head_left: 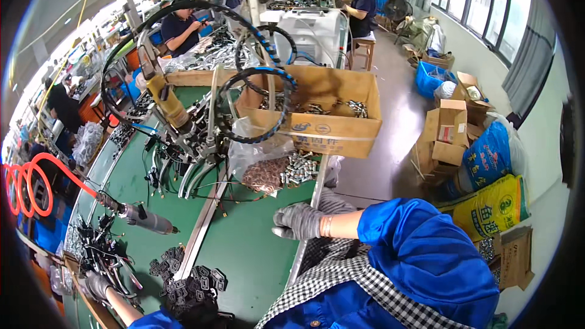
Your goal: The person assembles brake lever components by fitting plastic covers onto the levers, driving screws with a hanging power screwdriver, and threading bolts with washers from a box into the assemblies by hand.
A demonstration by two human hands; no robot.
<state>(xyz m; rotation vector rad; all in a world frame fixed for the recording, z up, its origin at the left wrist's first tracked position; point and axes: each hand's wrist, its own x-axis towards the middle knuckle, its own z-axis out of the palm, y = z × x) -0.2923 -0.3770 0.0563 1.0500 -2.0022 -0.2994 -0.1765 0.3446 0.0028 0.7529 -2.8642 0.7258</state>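
Note:
My right hand [298, 221], in a grey glove, hovers by the near right edge of the green-topped workbench [262, 250]. Its fingers are loosely bent, the thumb stands a little apart, and nothing shows between them. At the lower left my left hand [95, 284], also gloved, reaches to the bench's wooden rim beside a pile of black cabled parts with metal levers [100, 250]. What its fingers touch is hidden. Between my hands lies a heap of small black plastic pieces [189, 280]. A grey pneumatic screwdriver [146, 217] hangs above the bench on a coiled red hose [46, 158].
Farther along the bench stand a clamping fixture with a yellow-brown cylinder [167, 105], a bag of copper-coloured rings [262, 175], small metal cylinders [300, 169] and a large open cardboard box [329, 131]. Cartons [448, 128] and sacks [487, 207] line the right wall. Co-workers sit farther back.

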